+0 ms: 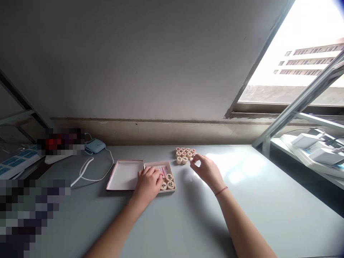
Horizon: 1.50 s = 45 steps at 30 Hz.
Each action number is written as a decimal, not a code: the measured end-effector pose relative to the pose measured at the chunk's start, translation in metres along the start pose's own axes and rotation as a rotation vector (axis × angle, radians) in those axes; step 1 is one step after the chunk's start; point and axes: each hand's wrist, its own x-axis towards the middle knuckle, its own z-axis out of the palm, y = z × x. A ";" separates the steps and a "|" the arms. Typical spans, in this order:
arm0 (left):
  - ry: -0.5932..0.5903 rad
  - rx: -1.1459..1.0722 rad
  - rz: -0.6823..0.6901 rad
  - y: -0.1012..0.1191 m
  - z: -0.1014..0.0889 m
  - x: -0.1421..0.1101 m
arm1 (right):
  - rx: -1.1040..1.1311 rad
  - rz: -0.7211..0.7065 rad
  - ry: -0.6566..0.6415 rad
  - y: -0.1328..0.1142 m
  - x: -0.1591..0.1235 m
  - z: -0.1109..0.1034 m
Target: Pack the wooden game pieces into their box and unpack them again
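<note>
While the left hand (148, 182) lies flat with loose fingers over the shallow square box (160, 176), it covers some round wooden discs (170, 181) with painted characters inside. Beside the box lies its flat lid (123, 175), pink at the rim. The right hand (206, 169) pinches one disc at the edge of a tidy cluster of discs (185, 154) on the smooth grey desk (188, 218).

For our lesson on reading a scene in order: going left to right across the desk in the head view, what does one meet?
Power strip → blue device → white cable → box lid → left hand on the box of round pieces → cluster of pieces → right hand at its edge → white adapters.
</note>
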 end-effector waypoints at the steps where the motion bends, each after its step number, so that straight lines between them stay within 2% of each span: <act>1: -0.004 0.022 -0.006 0.000 0.000 0.000 | -0.044 0.032 -0.050 0.005 0.001 0.000; 5: -0.001 0.069 -0.024 0.000 0.002 0.000 | -0.128 0.092 -0.198 0.011 0.001 0.007; 14: -0.043 0.154 -0.057 0.004 -0.001 -0.001 | -0.114 0.157 -0.224 0.009 0.002 0.017; 18: -0.046 0.148 -0.048 0.002 -0.001 -0.001 | -0.094 0.166 -0.189 0.005 0.001 0.016; 22: -0.031 0.088 -0.061 0.002 0.000 -0.001 | -0.051 0.154 -0.074 0.004 0.001 0.014; 25: -0.034 0.022 -0.061 0.003 0.000 -0.001 | 0.011 0.064 0.041 0.003 0.001 0.012; 28: 0.039 -0.036 -0.037 0.004 -0.001 0.000 | 0.130 -0.181 0.123 -0.007 -0.002 0.008; 31: 0.191 -0.137 -0.013 0.002 -0.004 0.003 | 0.264 -0.445 0.088 -0.030 -0.012 0.008; 34: 0.250 -0.306 0.001 0.002 -0.010 0.005 | 0.304 -0.618 0.013 -0.052 -0.023 0.013; 37: 0.251 -0.421 0.007 0.005 -0.015 0.004 | 0.292 -0.674 0.055 -0.063 -0.029 0.019; 40: 0.226 -0.491 0.006 0.009 -0.016 0.003 | 0.269 -0.688 0.127 -0.064 -0.030 0.021; 45: 0.179 -0.533 0.011 0.010 -0.012 0.002 | 0.242 -0.678 0.111 -0.060 -0.027 0.018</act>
